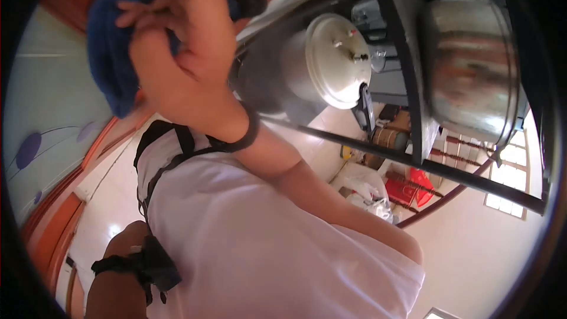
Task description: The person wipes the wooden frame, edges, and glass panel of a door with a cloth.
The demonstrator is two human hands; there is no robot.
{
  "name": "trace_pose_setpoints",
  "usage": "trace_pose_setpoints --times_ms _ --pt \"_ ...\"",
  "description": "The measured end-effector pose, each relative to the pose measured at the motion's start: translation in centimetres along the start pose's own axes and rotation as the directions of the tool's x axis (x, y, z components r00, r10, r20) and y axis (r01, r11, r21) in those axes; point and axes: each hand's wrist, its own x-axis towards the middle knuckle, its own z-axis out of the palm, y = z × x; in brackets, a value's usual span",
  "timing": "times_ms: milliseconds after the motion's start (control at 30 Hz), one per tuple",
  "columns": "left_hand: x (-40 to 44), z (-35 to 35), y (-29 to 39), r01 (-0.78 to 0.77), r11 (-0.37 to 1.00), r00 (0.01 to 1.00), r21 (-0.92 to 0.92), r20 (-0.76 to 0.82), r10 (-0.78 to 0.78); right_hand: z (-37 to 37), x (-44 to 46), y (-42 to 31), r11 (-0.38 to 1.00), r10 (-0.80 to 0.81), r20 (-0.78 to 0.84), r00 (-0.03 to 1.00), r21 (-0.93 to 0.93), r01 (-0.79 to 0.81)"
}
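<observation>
My right hand (186, 47) is raised at the upper left, its fingers curled closed against a dark blue cloth (109, 41). The cloth bunches behind the fingers and hangs down past them, close to a pale panel (50, 100) with purple leaf patterns and an orange-brown frame. A dark band circles my right wrist. Down at the lower left, my left hand (125, 239) shows only in part beside my white shirt. Black straps with a small black box (158, 266) wrap that wrist, and its fingers are hidden.
A black metal rack (407, 47) stands to the right, carrying a silver pressure cooker (339, 62) and a large metal pot (466, 71). Beyond it are a wooden railing (437, 210), a red bag (416, 186), white plastic bags (366, 186) and a bright window (509, 177).
</observation>
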Motion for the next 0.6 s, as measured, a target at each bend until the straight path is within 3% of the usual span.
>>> trace_pose_setpoints --times_ms 100,167,300,433,600 --pt "-7.1 -2.4 9.3 -0.122 0.973 0.978 -0.196 0.146 0.152 0.0 -0.7 1.3 0.993 -0.112 -0.023 0.993 0.028 0.112" --pt "-8.6 -3.4 12.1 -0.177 0.951 0.96 -0.252 0.168 0.223 -0.7 -1.0 0.6 0.991 0.007 0.103 0.995 0.131 -0.02" --pt "-8.8 -2.9 13.9 -0.21 0.941 0.953 -0.265 0.161 0.258 0.1 -1.1 0.4 0.976 0.079 0.095 0.992 0.196 -0.096" --pt "-8.1 -3.3 14.6 -0.22 0.946 0.949 -0.238 0.174 0.264 0.8 -0.6 0.5 0.998 -0.017 -0.021 1.0 0.056 0.018" --pt "-8.3 -3.8 15.9 -0.242 0.94 0.929 -0.24 0.224 0.296 0.7 -1.0 -0.3 0.999 0.009 -0.015 1.0 0.052 -0.008"
